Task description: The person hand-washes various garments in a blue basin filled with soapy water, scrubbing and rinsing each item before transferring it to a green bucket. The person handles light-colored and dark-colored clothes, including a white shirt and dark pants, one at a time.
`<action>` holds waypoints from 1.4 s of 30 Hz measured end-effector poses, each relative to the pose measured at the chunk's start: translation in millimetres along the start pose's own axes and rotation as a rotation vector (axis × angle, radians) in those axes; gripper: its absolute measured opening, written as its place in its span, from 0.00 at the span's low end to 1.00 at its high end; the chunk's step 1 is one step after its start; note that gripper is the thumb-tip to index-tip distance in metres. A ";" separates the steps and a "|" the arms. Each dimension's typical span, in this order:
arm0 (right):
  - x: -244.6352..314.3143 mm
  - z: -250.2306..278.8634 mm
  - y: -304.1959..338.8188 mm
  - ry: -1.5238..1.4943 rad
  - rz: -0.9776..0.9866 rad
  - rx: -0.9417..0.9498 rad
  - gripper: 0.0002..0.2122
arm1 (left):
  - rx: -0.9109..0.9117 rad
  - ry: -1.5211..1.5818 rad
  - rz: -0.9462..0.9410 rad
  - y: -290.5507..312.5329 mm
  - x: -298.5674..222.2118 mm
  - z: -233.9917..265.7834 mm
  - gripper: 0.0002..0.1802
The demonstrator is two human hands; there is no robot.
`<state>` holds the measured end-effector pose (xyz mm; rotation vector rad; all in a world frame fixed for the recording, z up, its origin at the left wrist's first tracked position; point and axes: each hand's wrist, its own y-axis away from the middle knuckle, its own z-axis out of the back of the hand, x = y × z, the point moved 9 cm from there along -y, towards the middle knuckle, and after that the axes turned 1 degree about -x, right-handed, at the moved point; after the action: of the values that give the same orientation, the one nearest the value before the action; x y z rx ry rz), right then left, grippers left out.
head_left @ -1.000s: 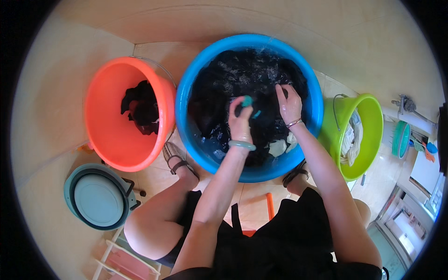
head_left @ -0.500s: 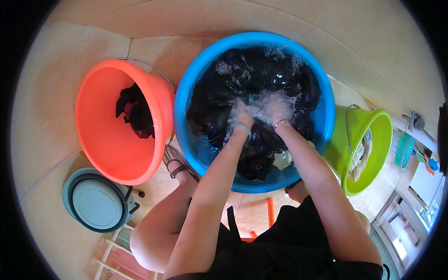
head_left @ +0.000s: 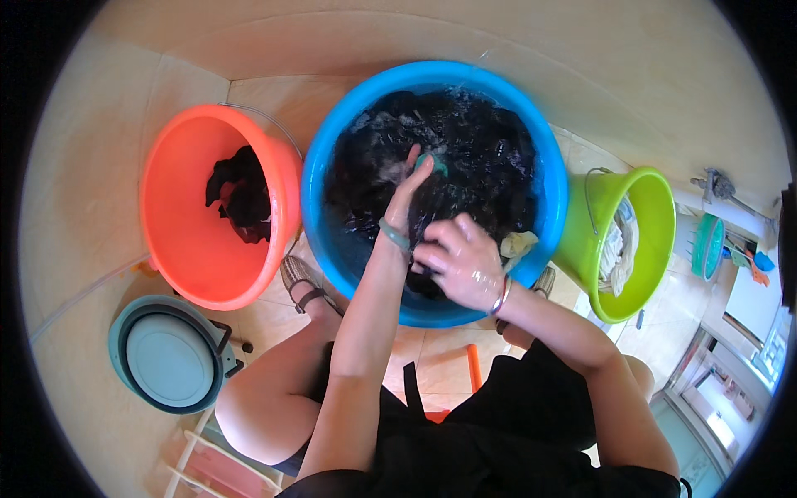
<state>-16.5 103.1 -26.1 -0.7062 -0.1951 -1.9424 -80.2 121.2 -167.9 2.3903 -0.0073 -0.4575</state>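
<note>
A large blue tub [head_left: 554, 195] between my feet holds water and dark wet clothes [head_left: 477, 153]. My left hand [head_left: 402, 203], a pale green bangle at its wrist, stands over the clothes with fingers stretched out and thumb apart. By its fingertips shows a small green patch [head_left: 433, 164]; whether that is part of a garment I cannot tell. My right hand [head_left: 469, 264], wet and wearing a silver bangle, is above the tub's near side beside my left wrist. Its fingers are spread, slightly bent, and hold nothing. Near it a pale cloth [head_left: 518, 246] lies at the tub's right inner side.
Left of the tub an orange-red bucket [head_left: 178, 207] lies tipped toward me with dark clothes inside. A lime green bucket [head_left: 656, 249] on the right holds pale cloth. Grey-blue basins [head_left: 170, 357] sit at lower left. A tap [head_left: 714, 184] juts from the right wall.
Both hands have come up out of the splashing water. My right hand has moved nearer to me and toward my left wrist. The water is calmer, and the view has shifted slightly.
</note>
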 end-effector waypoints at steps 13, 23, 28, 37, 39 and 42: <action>37.8 61.1 -15.1 0.031 0.065 -0.532 0.12 | -0.052 0.099 0.013 47.5 3.1 -61.5 0.14; -135.0 7.8 -6.1 -0.162 -0.557 -0.399 0.06 | -0.434 -0.158 -0.220 47.2 7.0 5.9 0.09; -202.2 1.2 17.4 -0.040 -0.761 -0.570 0.16 | -0.340 -0.188 -0.246 9.2 9.1 39.2 0.27; -170.0 -88.0 5.1 0.315 -0.456 0.030 0.18 | -0.397 -0.908 -0.522 -52.0 11.1 105.1 0.28; -193.5 -113.4 6.9 0.369 -0.538 0.187 0.15 | -0.382 -0.835 -0.547 -63.4 20.1 111.7 0.22; -240.1 -151.3 11.3 0.292 -0.725 0.248 0.13 | -0.345 -1.289 -0.471 -91.8 28.3 133.8 0.20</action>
<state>9.3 218.2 -284.5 -0.1786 -0.5577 -2.6152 -108.2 102.0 -329.1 1.3893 0.0511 -1.9369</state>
